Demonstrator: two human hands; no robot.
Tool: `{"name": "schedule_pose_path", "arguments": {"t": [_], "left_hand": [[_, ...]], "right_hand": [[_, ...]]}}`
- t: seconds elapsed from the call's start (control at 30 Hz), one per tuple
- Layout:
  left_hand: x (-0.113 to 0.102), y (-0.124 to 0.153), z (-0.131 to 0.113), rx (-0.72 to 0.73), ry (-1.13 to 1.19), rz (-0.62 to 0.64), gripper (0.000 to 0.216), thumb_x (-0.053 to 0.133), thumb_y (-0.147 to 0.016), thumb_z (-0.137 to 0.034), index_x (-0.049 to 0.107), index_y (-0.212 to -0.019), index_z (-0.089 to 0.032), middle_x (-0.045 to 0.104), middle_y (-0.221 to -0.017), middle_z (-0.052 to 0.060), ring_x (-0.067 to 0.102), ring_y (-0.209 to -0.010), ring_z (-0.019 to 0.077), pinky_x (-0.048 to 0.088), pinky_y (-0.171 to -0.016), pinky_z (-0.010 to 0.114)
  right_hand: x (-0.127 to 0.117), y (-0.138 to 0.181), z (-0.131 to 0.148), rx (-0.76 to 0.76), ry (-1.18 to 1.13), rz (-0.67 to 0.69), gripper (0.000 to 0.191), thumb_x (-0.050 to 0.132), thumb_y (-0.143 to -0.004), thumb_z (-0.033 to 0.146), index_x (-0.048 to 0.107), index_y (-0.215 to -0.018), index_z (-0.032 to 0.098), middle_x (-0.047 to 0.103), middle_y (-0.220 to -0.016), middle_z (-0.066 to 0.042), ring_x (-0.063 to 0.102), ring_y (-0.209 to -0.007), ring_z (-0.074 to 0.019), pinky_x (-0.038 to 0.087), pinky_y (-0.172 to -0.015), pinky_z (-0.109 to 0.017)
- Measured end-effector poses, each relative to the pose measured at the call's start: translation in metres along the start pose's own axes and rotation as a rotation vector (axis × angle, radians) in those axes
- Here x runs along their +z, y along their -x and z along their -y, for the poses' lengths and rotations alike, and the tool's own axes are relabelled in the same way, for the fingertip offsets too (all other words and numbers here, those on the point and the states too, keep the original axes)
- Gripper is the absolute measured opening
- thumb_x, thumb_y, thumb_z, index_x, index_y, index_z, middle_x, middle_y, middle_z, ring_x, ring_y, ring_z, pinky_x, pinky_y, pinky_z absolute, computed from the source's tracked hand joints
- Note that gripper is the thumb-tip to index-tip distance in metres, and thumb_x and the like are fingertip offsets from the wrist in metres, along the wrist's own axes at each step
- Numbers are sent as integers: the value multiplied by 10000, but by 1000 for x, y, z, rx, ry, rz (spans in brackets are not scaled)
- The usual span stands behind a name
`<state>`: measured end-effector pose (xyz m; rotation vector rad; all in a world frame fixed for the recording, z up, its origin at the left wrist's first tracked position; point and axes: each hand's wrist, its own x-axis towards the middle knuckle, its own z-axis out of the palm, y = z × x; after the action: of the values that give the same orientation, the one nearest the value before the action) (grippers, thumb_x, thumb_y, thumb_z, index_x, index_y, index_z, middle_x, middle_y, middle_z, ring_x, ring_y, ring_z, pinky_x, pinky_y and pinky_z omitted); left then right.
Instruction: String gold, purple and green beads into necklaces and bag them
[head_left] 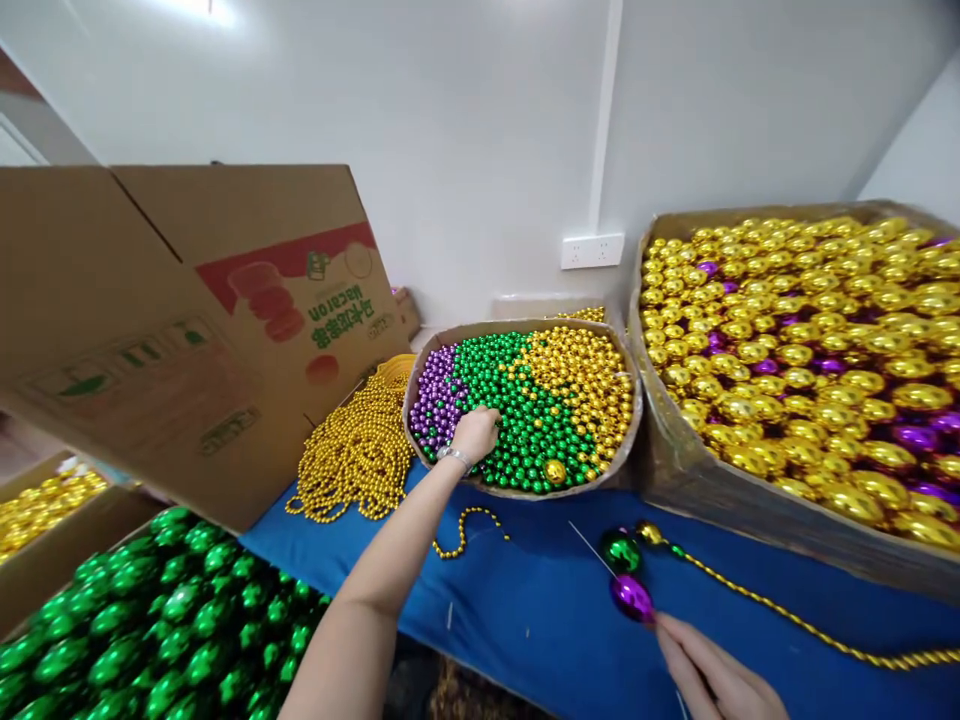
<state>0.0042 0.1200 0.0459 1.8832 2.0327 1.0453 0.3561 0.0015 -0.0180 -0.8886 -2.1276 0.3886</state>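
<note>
My left hand (478,432) reaches into a box of small round beads, its fingers closed at the green beads (517,420); whatever they pinch is hidden. Purple beads (437,385) lie to its left in the same box, gold beads (589,370) to its right. Low at the right, my right hand (712,665) pinches a long thin needle (589,543) at the lower end of a large shiny purple bead (632,598), which sits on the needle. Touching or close beside it is a large green bead (621,550), followed by a gold bead (649,533) and a gold bead strand (780,605).
Gold bead strings (356,450) are heaped left of the bead box (636,425). A short gold chain (469,518) lies on the blue cloth (540,590). At right stands a big box (675,470) of large gold beads; large green beads (172,620) and an upright cardboard box (150,330) are left.
</note>
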Motion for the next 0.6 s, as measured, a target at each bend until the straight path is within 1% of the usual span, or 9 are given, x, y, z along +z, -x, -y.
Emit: {"name": "schedule_pose_path", "arguments": {"t": [0.03,0.1,0.17,0.23,0.3,0.37,0.4,0.5,0.6], "left_hand": [[-3,0,-2,-11,28,-11,117,630,-686,-92,666,-755,-179,647,-800,55,624,-797,203,485,-805,338],[-14,3,-7,-34,99,-32,115,607,-741,-153,666,-839,-161,656,-825,63,632,-782,191,502,-771,328],[-28,13,-15,-49,177,-45,201,534,-824,-233,637,-972,-143,666,-870,71,646,-776,173,519,-732,311],[-42,30,-25,-71,405,-45,258,487,-868,-279,601,-1052,-137,666,-951,81,657,-805,164,529,-731,299],[-49,52,-37,-122,765,-21,242,542,-851,-286,609,-1034,-143,655,-1016,83,659,-837,164,530,-747,292],[-47,75,-49,-213,1096,37,215,637,-793,-264,641,-969,-139,659,-1003,80,660,-831,167,529,-738,279],[-43,86,-54,-266,1192,74,209,668,-770,-252,653,-943,-134,666,-976,79,661,-814,164,528,-722,269],[-22,111,-64,-415,1349,160,216,707,-740,-239,672,-914,-116,680,-899,85,661,-754,152,525,-677,249],[-5,123,-71,-498,1421,198,220,713,-737,-235,675,-914,-111,683,-879,88,657,-723,142,521,-656,238]], "right_hand": [[1,0,1,-3,-1,0,289,443,-900,358,699,-936,227,742,-869,-25,714,-735,-170,576,-694,-191],[2,1,3,-8,-1,-3,281,443,-901,341,694,-939,222,742,-868,-29,714,-735,-170,575,-700,-192],[3,0,5,-20,4,-16,261,448,-901,319,682,-955,215,741,-872,-31,714,-737,-167,574,-699,-190],[4,-1,8,-47,10,-41,234,459,-900,290,663,-971,202,739,-879,-36,713,-744,-161,572,-694,-184],[6,-4,11,-78,14,-74,213,464,-900,264,645,-983,188,737,-876,-41,711,-746,-157,570,-695,-186],[9,-7,15,-102,17,-94,203,465,-899,247,637,-986,181,735,-869,-42,710,-746,-156,570,-697,-194],[10,-9,17,-111,19,-98,200,466,-898,240,636,-985,179,735,-865,-41,709,-744,-157,570,-695,-200],[13,-13,22,-140,33,-104,203,461,-899,225,638,-985,177,732,-852,-39,707,-733,-155,570,-689,-218],[12,-14,26,-145,71,-97,208,451,-904,213,640,-985,175,731,-847,-39,703,-728,-154,568,-692,-235]]}}
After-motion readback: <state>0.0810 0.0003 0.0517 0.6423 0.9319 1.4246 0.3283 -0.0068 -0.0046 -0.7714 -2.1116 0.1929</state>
